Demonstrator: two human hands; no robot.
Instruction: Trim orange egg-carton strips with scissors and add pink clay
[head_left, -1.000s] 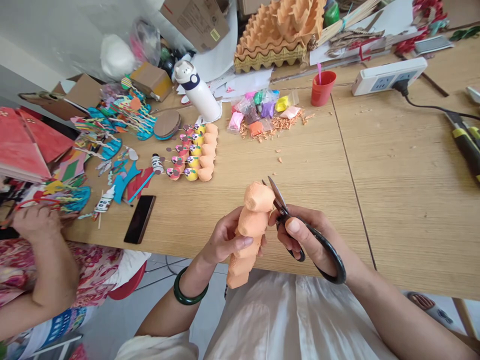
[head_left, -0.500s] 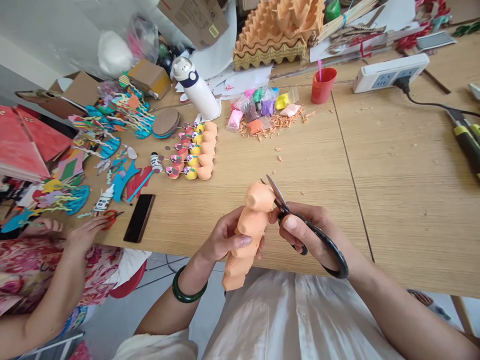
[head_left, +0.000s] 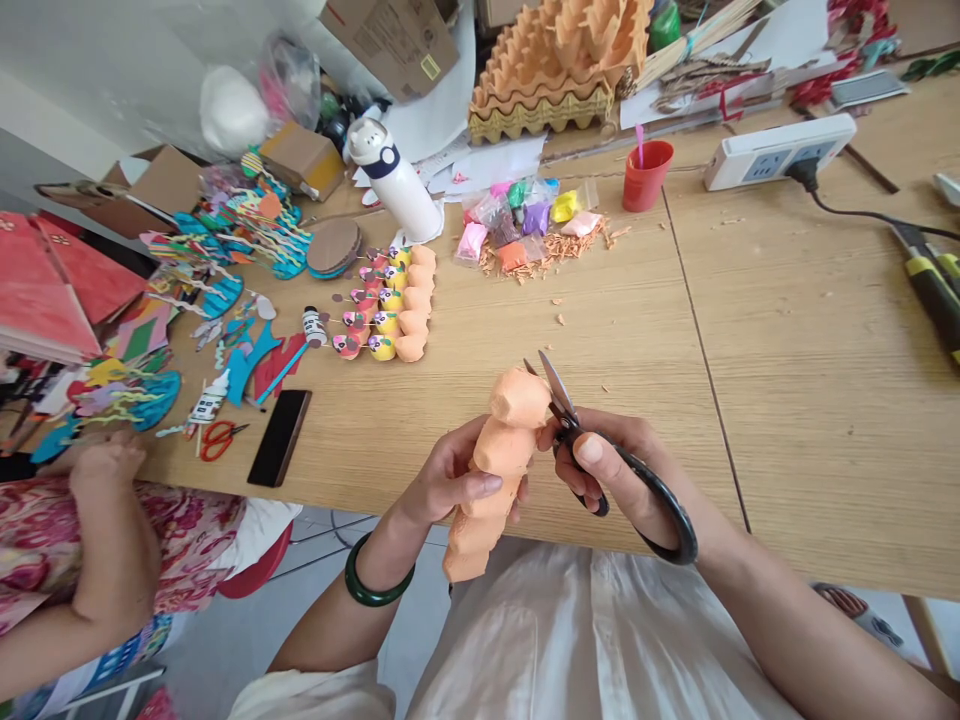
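My left hand (head_left: 457, 470) is closed round an orange egg carton strip (head_left: 504, 444), a row of several bumps that slants up from my lap over the table edge. In my right hand (head_left: 611, 460) are black-handled scissors (head_left: 664, 500), the blades parted and pointing up beside the strip's top bump. Fingertips of the right hand are close to the strip's right side. Farther off, decorated rows of carton cups (head_left: 386, 300) in red, yellow and plain orange lie on the wooden table.
Bags of coloured clay (head_left: 525, 215) lie among orange scraps, near a red cup (head_left: 646, 176). Egg trays (head_left: 551, 75) are stacked at the back. A power strip (head_left: 780, 150), pliers (head_left: 934, 290), a phone (head_left: 279, 437), a white bottle (head_left: 397, 185) and a co-worker's arm (head_left: 112, 530) are around.
My scissor blades have opened a little wider beside the strip, which stays nearly still. The co-worker's hand has let go of the red scissors and moved left.
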